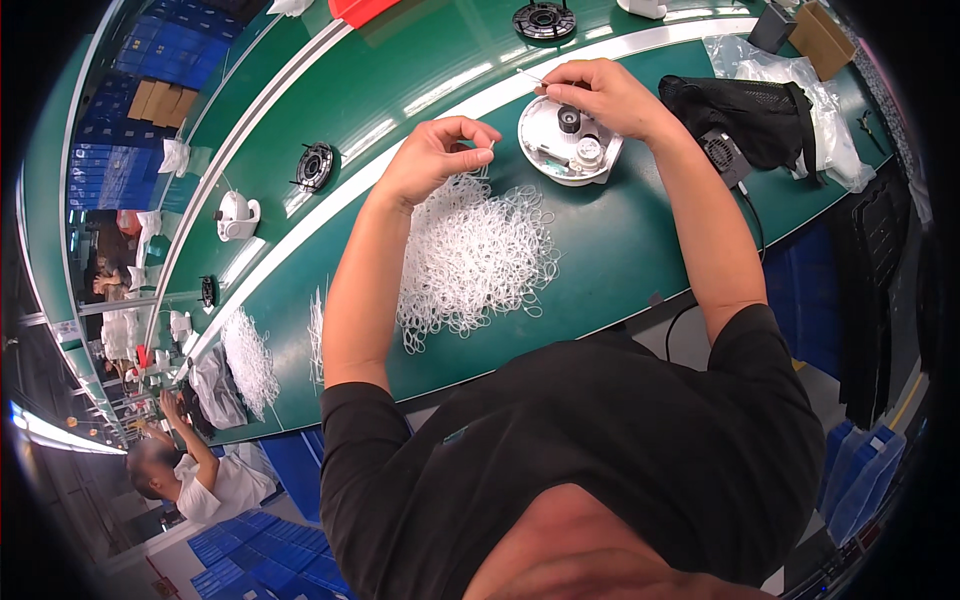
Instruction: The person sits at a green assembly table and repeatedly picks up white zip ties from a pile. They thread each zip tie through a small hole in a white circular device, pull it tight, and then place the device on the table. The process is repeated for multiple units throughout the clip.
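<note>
1. Pinching a thin white tie, the left hand (437, 155) hovers over the loop pile (475, 255); the right hand (600, 95) grips another above the round white housing (570, 140).
2. Risk (my read): loops snagging; tie slipping.

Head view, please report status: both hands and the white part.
Left hand pinching one clear ring above ring pile. Right hand on round white housing. Nothing between them.

Smooth white plastic on the round housing (570, 140), faintly glossy, with a dark matt knob on top. The loose ties (475, 255) look like thin translucent plastic. The green bench surface (620, 240) is matt, rubbery; the black bag (750, 115) is woven mesh cloth.
</note>
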A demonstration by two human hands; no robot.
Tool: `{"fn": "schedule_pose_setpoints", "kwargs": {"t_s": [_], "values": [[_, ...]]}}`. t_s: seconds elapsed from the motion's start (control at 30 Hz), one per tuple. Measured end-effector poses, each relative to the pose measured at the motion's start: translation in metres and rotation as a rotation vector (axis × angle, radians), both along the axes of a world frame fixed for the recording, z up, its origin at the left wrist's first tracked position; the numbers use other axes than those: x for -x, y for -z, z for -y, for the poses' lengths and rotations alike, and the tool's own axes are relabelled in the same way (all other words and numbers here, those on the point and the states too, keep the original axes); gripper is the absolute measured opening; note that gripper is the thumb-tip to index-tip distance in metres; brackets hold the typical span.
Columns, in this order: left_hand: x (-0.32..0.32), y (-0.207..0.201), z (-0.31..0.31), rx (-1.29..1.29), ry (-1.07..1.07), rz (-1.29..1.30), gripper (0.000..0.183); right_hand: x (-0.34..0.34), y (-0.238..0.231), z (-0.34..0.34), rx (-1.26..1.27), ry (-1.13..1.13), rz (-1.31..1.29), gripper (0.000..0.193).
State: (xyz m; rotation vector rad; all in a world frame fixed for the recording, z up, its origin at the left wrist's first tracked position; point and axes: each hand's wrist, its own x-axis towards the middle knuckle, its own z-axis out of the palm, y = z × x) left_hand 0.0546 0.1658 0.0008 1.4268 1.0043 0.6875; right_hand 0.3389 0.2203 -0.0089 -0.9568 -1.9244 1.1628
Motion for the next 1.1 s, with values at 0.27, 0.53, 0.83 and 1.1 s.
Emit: {"fn": "schedule_pose_setpoints", "kwargs": {"t_s": [0.27, 0.53, 0.83, 1.1], "values": [[-0.003, 0.008, -0.008, -0.059, -0.066, 0.249, 0.012, 0.001, -0.005, 0.002, 0.063, 0.008, 0.014, 0.026], [-0.014, 0.007, -0.013, -0.097, -0.257, 0.358, 0.017, 0.001, -0.011, 0.002, 0.004, -0.018, 0.094, 0.025], [-0.06, -0.008, -0.025, -0.224, -0.347, 0.257, 0.028, 0.005, -0.024, 0.006, 0.021, 0.0, 0.199, 0.022], [-0.067, -0.001, -0.029, -0.151, -0.316, 0.16, 0.015, 0.004, -0.023, 0.005, 0.012, -0.008, 0.103, 0.021]]}}
